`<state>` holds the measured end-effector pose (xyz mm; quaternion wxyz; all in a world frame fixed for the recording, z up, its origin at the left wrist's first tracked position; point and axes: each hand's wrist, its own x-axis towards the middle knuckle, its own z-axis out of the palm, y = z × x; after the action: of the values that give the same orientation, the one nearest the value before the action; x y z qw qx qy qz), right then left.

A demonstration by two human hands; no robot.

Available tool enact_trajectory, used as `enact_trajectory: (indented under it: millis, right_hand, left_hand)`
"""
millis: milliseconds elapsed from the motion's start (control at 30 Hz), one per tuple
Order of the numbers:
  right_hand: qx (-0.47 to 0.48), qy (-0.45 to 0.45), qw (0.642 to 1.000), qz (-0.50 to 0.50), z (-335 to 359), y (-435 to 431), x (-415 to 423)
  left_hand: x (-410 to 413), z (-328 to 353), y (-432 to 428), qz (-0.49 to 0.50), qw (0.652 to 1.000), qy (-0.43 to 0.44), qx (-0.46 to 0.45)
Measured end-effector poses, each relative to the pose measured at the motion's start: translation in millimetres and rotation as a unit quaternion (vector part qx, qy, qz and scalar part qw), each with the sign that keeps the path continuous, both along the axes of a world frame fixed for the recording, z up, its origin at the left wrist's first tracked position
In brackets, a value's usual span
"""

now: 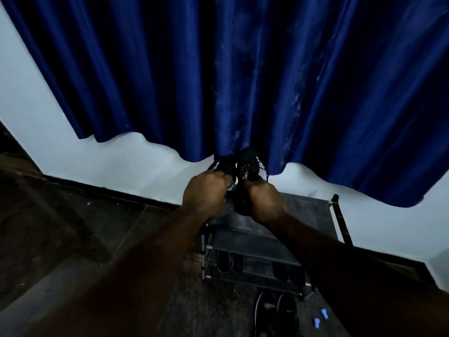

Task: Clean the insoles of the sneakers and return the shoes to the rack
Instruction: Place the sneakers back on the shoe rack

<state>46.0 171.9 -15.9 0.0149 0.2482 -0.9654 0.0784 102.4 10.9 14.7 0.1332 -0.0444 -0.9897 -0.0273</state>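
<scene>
Bare left hand (204, 192), right hand (264, 201), forearms (155, 254).

Sheen on the drapes, matt below

Glossy deep-blue cloth curtain (243, 69); dull black metal-tube shoe rack (255, 242) with matt dark shelves; black knit-fabric sneakers (243, 171).

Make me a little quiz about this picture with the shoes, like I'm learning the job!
1. True or false: the left hand grips the left sneaker and the right hand grips the right sneaker.
2. What hangs behind the sneakers? A) a red door B) a blue curtain C) a mirror
3. Fill in: another pair of shoes lies on the floor in front of the ____.
Key: 1 true; 2 B; 3 rack.
</scene>
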Motion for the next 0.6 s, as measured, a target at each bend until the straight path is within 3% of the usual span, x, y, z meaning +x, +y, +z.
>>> enact_trajectory:
  millis: [167,600]
  right_hand:
    - [0.0,-0.035,0.999,-0.013,-8,5,6]
    - [-0.007,-0.058,0.998,-0.013,-25,-1,-5]
  left_hand:
    - [12,6,4,0.012,0.998,-0.059,-0.004]
    - [-2,-6,7,0.031,0.995,-0.095,-0.021]
